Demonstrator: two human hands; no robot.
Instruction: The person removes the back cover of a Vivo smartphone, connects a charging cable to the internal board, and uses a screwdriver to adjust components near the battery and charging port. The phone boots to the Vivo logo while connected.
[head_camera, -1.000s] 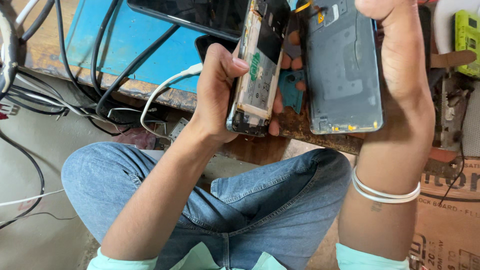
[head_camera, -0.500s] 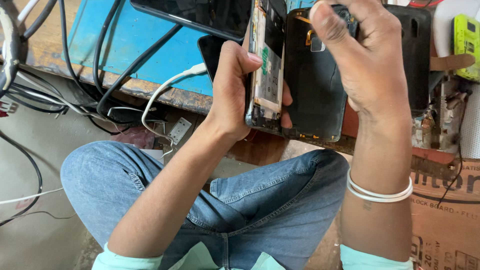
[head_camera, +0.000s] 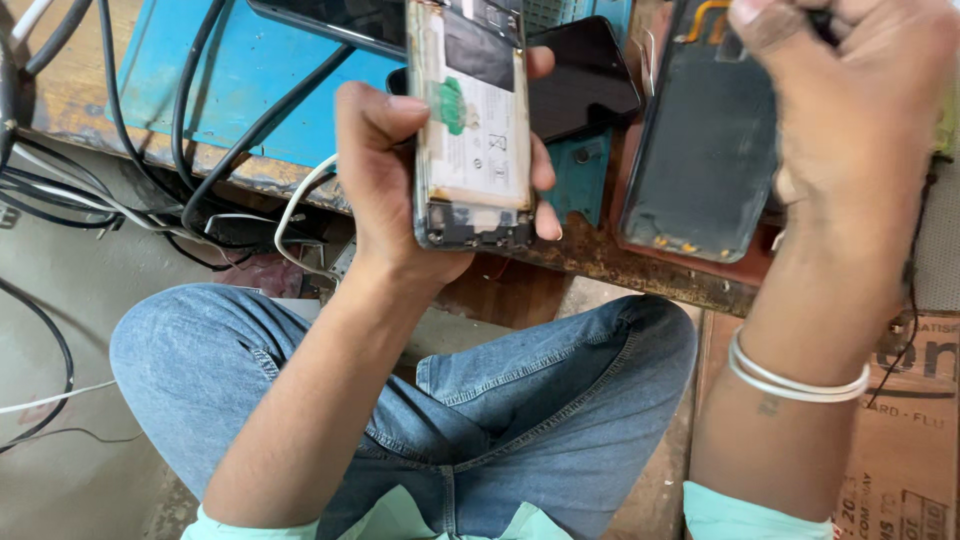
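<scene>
Opened phone (head_camera: 470, 130) left of back cover (head_camera: 700, 150) (above bench (head_camera: 230, 80)).

Wooden bench (head_camera: 600, 262): blue mat (head_camera: 250, 80), cables (head_camera: 190, 130), dark phone (head_camera: 585, 80).

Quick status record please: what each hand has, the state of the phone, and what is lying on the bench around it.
left hand: wrapped around an opened phone, held upright with its back off
phone interior: pale battery exposed, circuit parts at the lower end
right hand: closed in a fist over the upper end of the dark back cover
bench: blue mat on a worn wooden edge, another dark phone lying behind
cables: black and white leads hanging off the left edge
wrist: two white bangles on the right arm
</scene>
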